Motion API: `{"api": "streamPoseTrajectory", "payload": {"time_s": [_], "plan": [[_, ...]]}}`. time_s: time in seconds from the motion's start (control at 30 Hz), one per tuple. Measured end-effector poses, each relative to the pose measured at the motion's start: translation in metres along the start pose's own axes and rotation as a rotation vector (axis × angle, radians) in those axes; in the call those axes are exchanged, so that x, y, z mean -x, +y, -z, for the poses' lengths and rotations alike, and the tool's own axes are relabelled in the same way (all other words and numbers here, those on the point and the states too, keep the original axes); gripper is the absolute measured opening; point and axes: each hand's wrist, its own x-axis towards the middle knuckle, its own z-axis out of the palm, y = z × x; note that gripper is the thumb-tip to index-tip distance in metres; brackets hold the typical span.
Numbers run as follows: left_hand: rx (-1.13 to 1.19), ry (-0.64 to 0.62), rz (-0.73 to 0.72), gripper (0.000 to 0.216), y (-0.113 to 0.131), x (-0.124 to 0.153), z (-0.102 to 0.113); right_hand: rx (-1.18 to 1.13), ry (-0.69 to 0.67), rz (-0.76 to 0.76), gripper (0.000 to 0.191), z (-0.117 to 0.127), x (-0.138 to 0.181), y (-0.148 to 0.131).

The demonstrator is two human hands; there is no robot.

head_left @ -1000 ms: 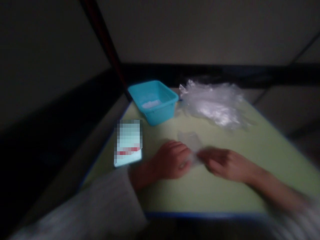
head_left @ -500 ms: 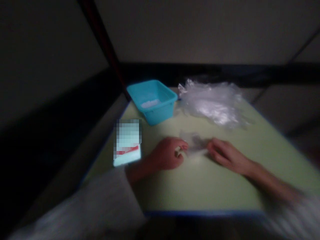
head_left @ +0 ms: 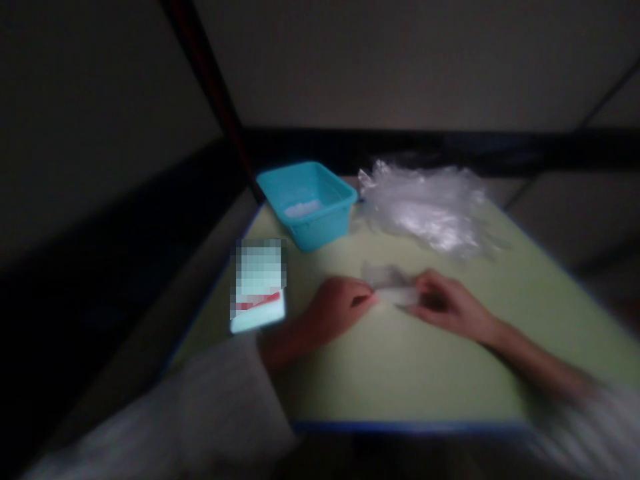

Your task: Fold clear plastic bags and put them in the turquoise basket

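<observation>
Between my two hands, low over the table, is a small translucent plastic bag point(head_left: 396, 295), blurred and pale. My left hand point(head_left: 345, 307) pinches its left end between thumb and fingers. At the right end, my right hand point(head_left: 447, 303) has its thumb and fingers closed on the plastic. A greyish flap of it shows just behind the fingertips. Farther back on the right lies a heap of shiny clear plastic bags point(head_left: 425, 207).
A turquoise plastic basin point(head_left: 323, 230) with something whitish inside stands at the back left. A lit, phone-like screen point(head_left: 260, 319), partly pixelated, lies left of my left hand. The pale green table point(head_left: 400, 380) has a blue edge. Behind it rises a dim wall.
My left thumb and fingertips have closed together on the plastic bag. My right fingers have shifted their hold, and the bag's near edge now shows as a pale strip between my hands.
</observation>
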Motion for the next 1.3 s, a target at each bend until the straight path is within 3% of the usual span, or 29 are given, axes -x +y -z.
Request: {"api": "streamPoseTrajectory", "payload": {"time_s": [0.43, 0.6, 0.8, 1.07, 1.17, 1.3], "plan": [[0.223, 0.088, 0.204, 0.031, -0.011, -0.006, -0.007, -0.224, 0.198, -0.21, 0.027, -0.015, -0.017, 0.004], [0.371, 0.164, 0.244, 0.009, -0.02, -0.007, -0.014, -0.302, 0.206, -0.253, 0.031, -0.018, -0.021, 0.005], [0.452, 0.238, 0.308, 0.037, -0.021, -0.008, -0.019, -0.313, 0.226, -0.257, 0.033, -0.02, -0.023, 0.011], [0.463, 0.233, 0.356, 0.054, -0.014, -0.009, -0.016, -0.346, 0.241, -0.286, 0.037, -0.018, -0.026, 0.005], [0.457, 0.244, 0.343, 0.056, -0.015, -0.009, -0.016, -0.24, 0.269, -0.233, 0.034, -0.018, -0.024, 0.005], [0.438, 0.247, 0.351, 0.056, -0.015, -0.01, -0.017, 0.202, 0.354, -0.016, 0.021, -0.016, -0.019, 0.0]]}}
